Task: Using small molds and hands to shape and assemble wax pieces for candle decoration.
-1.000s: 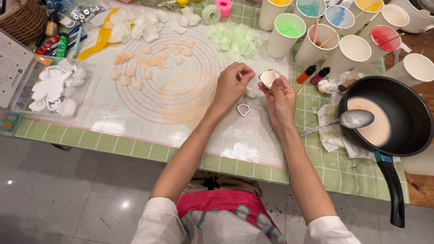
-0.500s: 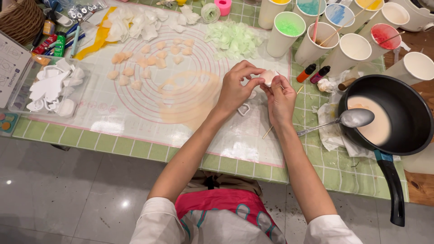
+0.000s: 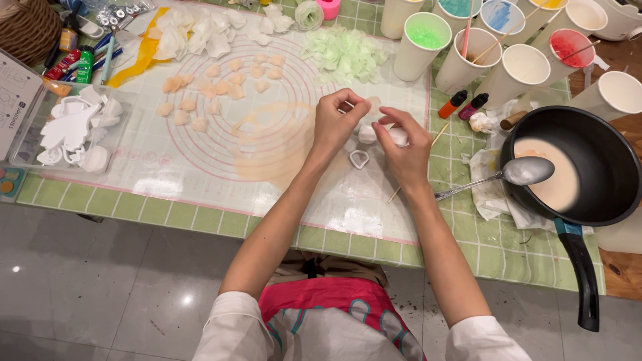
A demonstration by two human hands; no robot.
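The left hand (image 3: 340,119) is now pinching together with the right hand (image 3: 403,142), which is holding a small white lump (image 3: 398,136), so shaping is going on.

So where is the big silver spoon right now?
In the head view, the silver spoon is on the person's right side, its bowl resting on the rim of the black pan and its handle pointing toward the right hand.

Spoon (image 3: 525,171) in pan (image 3: 605,150), right of mat (image 3: 200,167)
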